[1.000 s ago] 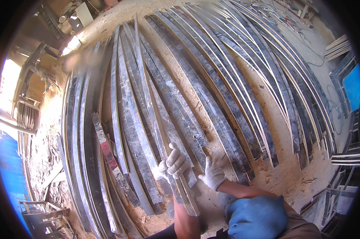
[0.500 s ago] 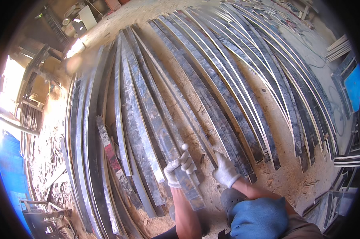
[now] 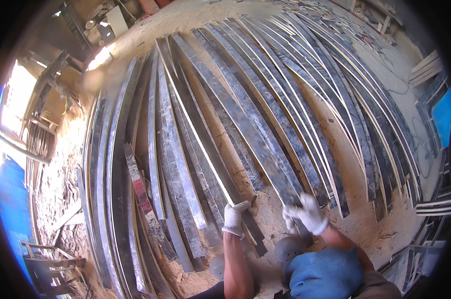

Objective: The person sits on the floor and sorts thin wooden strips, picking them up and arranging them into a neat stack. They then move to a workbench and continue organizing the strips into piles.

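Note:
My left hand (image 3: pixel 235 218), in a white glove, is closed around the near end of a long dark wooden strip (image 3: pixel 200 132) with a pale edge. Its end sticks out past the hand toward my legs. To the right, my gloved right hand (image 3: pixel 309 214) grips the near end of a second long dark strip (image 3: pixel 240 124), thumb on one side and fingers over the other. That hand and the strip's near part are slightly blurred. Between the two held strips, a rougher dark strip (image 3: pixel 235 149) lies on the dusty ground.
Many long dark strips lie side by side on both sides, such as a light-edged strip (image 3: pixel 153 139) and a red-marked strip (image 3: pixel 138 192). Scrap wood (image 3: pixel 61 189) is piled at the left. A metal frame (image 3: pixel 51 269) stands at lower left; a blue panel (image 3: pixel 444 117) is at the right.
My right hand has moved right with its strip, which now lies nearer the right-hand row. My left hand's strip has turned, showing its pale edge, and the hand has shifted slightly right.

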